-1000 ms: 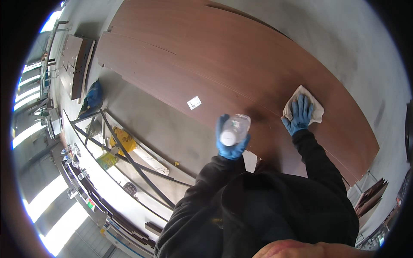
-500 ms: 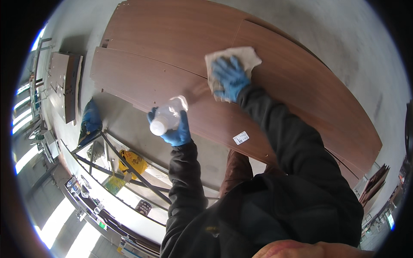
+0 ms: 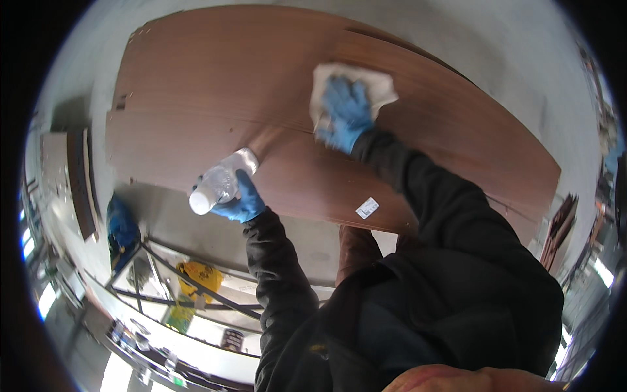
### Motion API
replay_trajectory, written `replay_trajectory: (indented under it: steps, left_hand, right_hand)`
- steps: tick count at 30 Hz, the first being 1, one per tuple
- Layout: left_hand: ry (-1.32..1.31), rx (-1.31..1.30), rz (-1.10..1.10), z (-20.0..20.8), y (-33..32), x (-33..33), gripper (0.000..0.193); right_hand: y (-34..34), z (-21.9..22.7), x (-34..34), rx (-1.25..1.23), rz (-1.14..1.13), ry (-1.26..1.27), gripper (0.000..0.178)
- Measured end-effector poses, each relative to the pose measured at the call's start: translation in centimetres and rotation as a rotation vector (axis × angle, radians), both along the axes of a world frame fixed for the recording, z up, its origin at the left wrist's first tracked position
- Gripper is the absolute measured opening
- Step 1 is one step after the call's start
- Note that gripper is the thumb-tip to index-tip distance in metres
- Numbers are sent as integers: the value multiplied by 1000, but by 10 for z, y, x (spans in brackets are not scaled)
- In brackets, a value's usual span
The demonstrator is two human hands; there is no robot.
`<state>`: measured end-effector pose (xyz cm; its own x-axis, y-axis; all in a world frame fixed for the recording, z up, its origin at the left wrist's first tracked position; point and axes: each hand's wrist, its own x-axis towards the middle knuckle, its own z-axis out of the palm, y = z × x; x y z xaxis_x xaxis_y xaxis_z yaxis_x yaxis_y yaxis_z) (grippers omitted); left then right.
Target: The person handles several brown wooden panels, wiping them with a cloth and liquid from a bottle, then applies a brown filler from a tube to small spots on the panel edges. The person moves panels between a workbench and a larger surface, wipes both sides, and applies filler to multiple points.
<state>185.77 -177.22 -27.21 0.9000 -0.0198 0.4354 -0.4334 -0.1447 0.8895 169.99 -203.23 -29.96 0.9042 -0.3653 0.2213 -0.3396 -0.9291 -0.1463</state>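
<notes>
Left hand point(image 3: 238, 201) has its fingers wrapped round a clear bottle point(image 3: 224, 180), well off left of the white label point(image 3: 367, 208). Right hand point(image 3: 346, 114) is kinda flat on a pale cloth point(image 3: 381, 87), fingers stretched out, past that label.

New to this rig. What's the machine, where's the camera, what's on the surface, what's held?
No machine here: these are a person's own two hands in blue gloves. The picture comes from the left of two fisheye cameras worn on the head, looking down, so straight edges bend and picture left is the person's left.

The work surface is large brown panels. A small white label lies near their close edge.

The left hand grips a clear bottle with a white cap; whether its base touches the panels is unclear. The right hand, slightly blurred, lies spread on a pale cloth on the panels.
</notes>
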Motion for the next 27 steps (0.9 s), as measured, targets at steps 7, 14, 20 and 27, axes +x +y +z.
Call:
replay_trajectory:
  steps: [7,14,20,27]
  left_hand:
    - [-62,125,-26,8,2,7,76]
    - [72,120,-35,5,7,-23,91]
    - [583,374,339,-8,24,-128,111]
    - [597,644,92,11,-6,-242,100]
  right_hand:
    - [56,-5,-112,113,175,-85,60]
    - [0,-11,-304,135,-159,102,88]
    - [-12,-9,-379,82,-451,77,92]
    - [19,-27,-168,193,-55,-133,90]
